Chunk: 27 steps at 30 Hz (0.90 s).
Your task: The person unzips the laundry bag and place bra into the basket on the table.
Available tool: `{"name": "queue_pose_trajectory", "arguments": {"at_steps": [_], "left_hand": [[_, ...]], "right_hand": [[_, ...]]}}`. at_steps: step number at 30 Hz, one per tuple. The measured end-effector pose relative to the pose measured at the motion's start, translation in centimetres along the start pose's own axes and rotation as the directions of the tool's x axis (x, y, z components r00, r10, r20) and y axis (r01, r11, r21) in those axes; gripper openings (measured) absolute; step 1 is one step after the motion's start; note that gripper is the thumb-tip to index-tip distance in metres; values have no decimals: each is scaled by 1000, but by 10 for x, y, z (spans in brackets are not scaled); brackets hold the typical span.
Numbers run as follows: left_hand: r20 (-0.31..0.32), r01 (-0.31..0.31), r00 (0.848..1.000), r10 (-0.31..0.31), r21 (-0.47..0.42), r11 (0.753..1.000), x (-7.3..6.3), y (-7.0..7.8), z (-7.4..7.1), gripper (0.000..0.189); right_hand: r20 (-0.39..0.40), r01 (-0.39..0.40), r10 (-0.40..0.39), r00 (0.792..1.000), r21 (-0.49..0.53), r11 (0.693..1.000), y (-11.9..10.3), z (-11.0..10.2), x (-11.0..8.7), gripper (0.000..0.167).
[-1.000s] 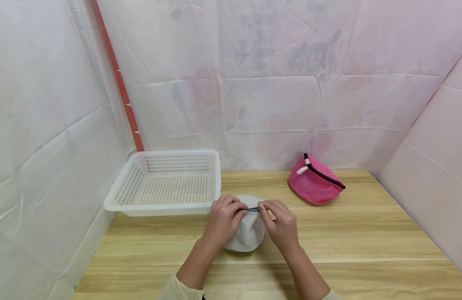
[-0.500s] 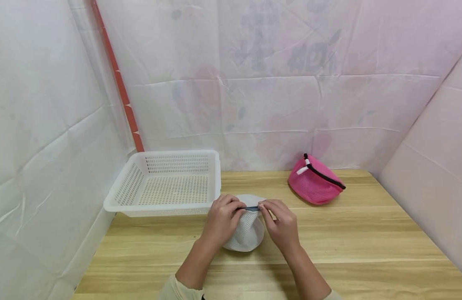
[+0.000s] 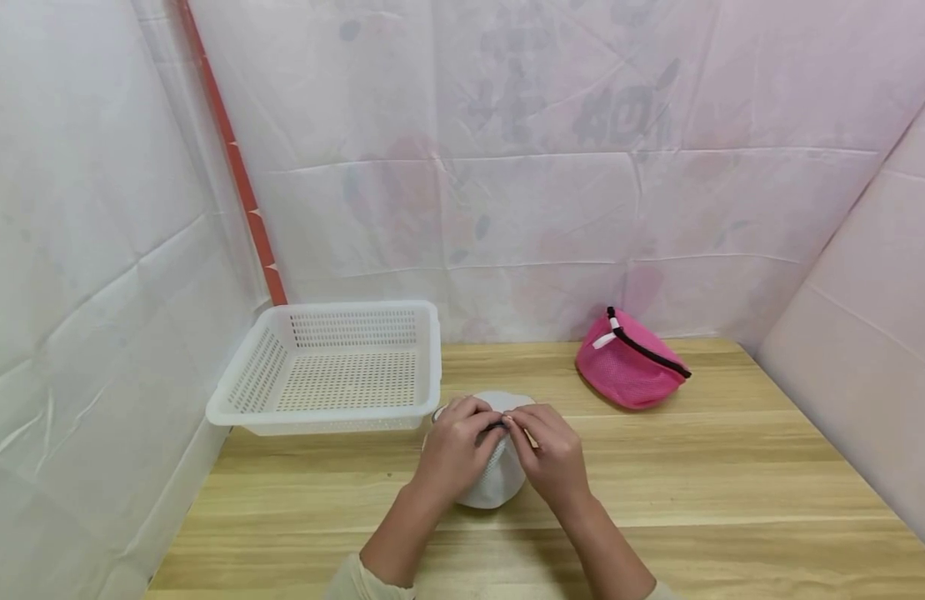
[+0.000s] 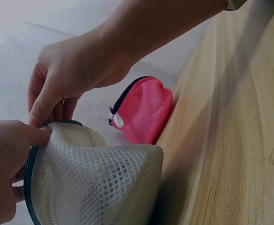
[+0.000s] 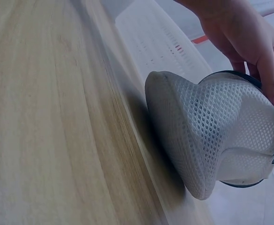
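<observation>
Head view: the white mesh laundry bag (image 3: 495,490), the reference item for all positions below, is located at the wood-grain tabletop (image 3: 702,500), between the two hands. The left hand (image 3: 451,450) is positioned at the left side of the bag, thumb and fingers closed narrowly on its dark edging (image 3: 496,426). The right hand (image 3: 550,450) is positioned at the right side of the bag; its thumb and index finger pinch the same edging, just beside the left fingertips. A white perforated plastic basket (image 3: 323,417) is located behind and to the left of the bag. A pink mesh laundry bag (image 3: 629,375) with a black zipper (image 3: 650,353) is located behind and to the right of it, well apart. Left wrist view: the left thumb lies over the outer mesh of the white bag at the edging, with the other fingers partly hidden behind; the right thumb and fingers meet at the adjacent point of the edging. Right wrist view: the left thumb and fingers grip the edging at the mouth of the bag. Only the right fingertips enter the frame beside it, and their grip cannot be determined from this angle.
</observation>
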<state>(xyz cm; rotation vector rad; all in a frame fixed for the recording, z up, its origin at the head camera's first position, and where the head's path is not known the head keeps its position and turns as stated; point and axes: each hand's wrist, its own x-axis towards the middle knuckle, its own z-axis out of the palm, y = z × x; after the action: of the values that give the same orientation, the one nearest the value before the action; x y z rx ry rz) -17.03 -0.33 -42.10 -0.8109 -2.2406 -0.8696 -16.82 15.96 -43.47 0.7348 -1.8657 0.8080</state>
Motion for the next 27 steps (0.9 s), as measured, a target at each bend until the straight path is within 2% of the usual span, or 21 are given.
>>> {"name": "queue_pose_trajectory", "arguments": {"at_steps": [7,11,19,27], "left_hand": [[-12,72,997,-73,-21,997,-1,-1,5,6],[-24,87,996,-89,-57,995,-1,-2,7,5],[-51,82,995,-88,-115,990,-1,-9,7,7],[-140,28,989,-39,-74,997,2,-14,6,10]], "right_hand": [[-22,37,-37,999,-8,999,-1,-1,1,25],[-36,45,-45,998,-10,999,1,-2,0,22],[-72,2,-5,997,-36,999,7,-6,-1,21],[-118,42,-43,992,-5,999,8,-7,3,23]]}}
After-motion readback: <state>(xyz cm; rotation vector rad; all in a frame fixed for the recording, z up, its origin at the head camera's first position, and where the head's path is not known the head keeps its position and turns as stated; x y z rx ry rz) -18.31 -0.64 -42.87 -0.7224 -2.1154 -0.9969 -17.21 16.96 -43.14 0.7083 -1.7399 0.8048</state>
